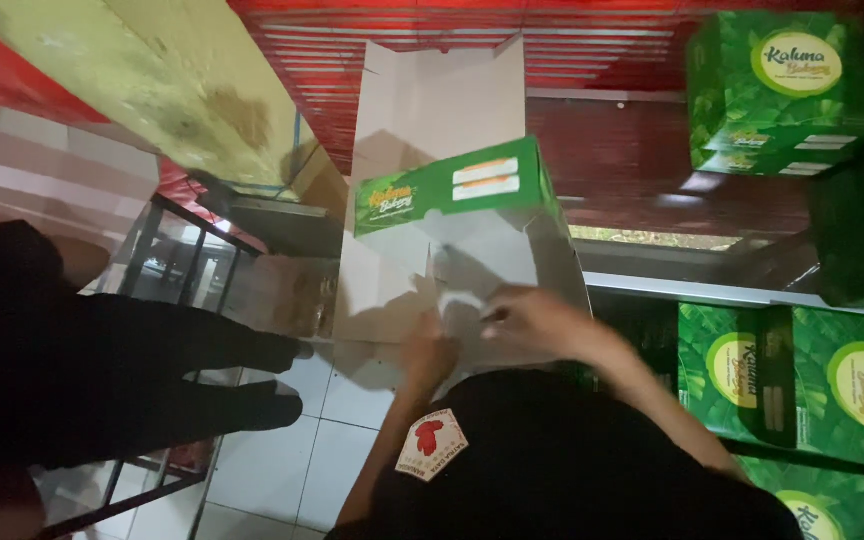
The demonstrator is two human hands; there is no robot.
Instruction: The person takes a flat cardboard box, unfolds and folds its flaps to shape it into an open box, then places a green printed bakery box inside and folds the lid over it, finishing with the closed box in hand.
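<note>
A green and white cardboard carton [452,185] stands open in front of me, its pale inner flaps [432,100] spread upward. My left hand [428,352] grips the carton's near lower edge. My right hand [542,320] holds a near flap [492,265], its fingers pinching the flap's edge. Both forearms reach out from my black shirt [572,460], which carries a white and red patch.
Another person in black clothing [102,370] stands at the left with feet [277,380] on the white tiled floor [292,460], beside a black metal rack [177,260]. Several closed green cartons [782,85] are stacked at the right. A red slatted wall [592,60] rises behind.
</note>
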